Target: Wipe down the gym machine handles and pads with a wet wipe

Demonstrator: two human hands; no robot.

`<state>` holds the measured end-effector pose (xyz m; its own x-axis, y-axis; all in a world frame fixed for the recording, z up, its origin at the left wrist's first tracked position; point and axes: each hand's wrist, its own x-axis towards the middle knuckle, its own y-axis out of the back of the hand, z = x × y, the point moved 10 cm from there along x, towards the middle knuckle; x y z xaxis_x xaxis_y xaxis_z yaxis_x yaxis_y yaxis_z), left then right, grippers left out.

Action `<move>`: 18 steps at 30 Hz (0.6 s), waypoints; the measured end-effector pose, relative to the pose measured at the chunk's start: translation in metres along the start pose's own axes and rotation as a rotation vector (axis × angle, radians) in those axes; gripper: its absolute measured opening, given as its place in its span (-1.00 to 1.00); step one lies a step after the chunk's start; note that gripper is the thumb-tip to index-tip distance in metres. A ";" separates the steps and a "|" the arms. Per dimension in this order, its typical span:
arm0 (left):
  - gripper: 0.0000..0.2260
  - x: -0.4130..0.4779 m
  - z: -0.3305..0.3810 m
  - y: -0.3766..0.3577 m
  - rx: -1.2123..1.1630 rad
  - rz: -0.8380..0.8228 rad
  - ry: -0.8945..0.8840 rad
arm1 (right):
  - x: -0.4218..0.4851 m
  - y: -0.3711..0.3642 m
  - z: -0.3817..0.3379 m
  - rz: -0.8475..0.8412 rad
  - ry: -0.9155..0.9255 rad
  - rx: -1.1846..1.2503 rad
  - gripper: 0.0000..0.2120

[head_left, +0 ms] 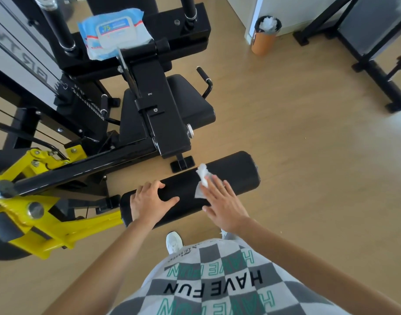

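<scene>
A black roller pad [233, 171] of the gym machine lies crosswise in front of me. My left hand [149, 201] grips the pad's left part, fingers curled over its top and thumb along the near side. My right hand [222, 205] lies flat with straight fingers, pressing a crumpled white wet wipe [203, 179] against the pad's middle. The black seat pad [183, 103] sits farther back, with a black handle [205, 79] at its right side and another handle [104, 106] at its left.
A blue pack of wet wipes [113, 30] rests on the machine's black frame at the top. Yellow lever arms [49, 221] stand to the left. An orange bin [264, 35] with used wipes stands on the wooden floor; another black frame [376, 71] is at the right.
</scene>
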<state>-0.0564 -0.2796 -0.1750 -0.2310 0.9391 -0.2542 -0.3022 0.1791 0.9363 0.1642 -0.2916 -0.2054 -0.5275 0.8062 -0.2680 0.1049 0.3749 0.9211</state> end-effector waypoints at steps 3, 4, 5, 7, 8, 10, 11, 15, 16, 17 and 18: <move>-0.45 -0.003 0.001 -0.001 0.009 0.000 0.007 | -0.009 -0.005 -0.005 0.008 0.085 -0.064 -0.35; -0.45 -0.004 0.001 0.000 0.011 0.006 0.007 | -0.010 -0.003 0.001 0.014 0.084 -0.077 -0.35; -0.45 -0.005 0.001 0.000 0.011 0.012 0.005 | -0.012 0.000 0.011 0.019 0.063 -0.078 -0.36; -0.45 -0.006 0.001 -0.001 0.007 0.023 0.000 | -0.013 0.008 0.038 0.030 -0.041 -0.056 -0.37; -0.46 -0.006 0.000 -0.001 0.005 0.030 -0.002 | -0.014 0.012 0.054 0.042 -0.111 -0.036 -0.37; -0.46 -0.009 0.001 -0.001 0.005 0.048 -0.012 | -0.014 0.021 0.082 0.067 -0.240 -0.012 -0.36; -0.46 -0.011 0.001 -0.001 0.005 0.056 -0.016 | -0.013 0.024 0.093 0.075 -0.292 -0.010 -0.37; -0.48 -0.017 0.000 -0.003 0.011 0.069 -0.033 | 0.001 0.035 0.106 0.078 -0.406 0.028 -0.40; -0.49 -0.019 0.000 -0.002 0.014 0.077 -0.040 | 0.006 0.033 0.100 0.062 -0.391 0.026 -0.39; -0.51 -0.021 -0.001 -0.002 0.013 0.087 -0.047 | 0.011 0.031 0.090 0.047 -0.352 0.015 -0.37; -0.53 -0.023 -0.001 -0.001 0.008 0.099 -0.056 | 0.015 0.028 0.076 0.036 -0.296 -0.005 -0.35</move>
<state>-0.0515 -0.3017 -0.1705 -0.2073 0.9672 -0.1467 -0.2731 0.0868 0.9581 0.2234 -0.2338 -0.2053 -0.2548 0.9174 -0.3056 0.1148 0.3425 0.9325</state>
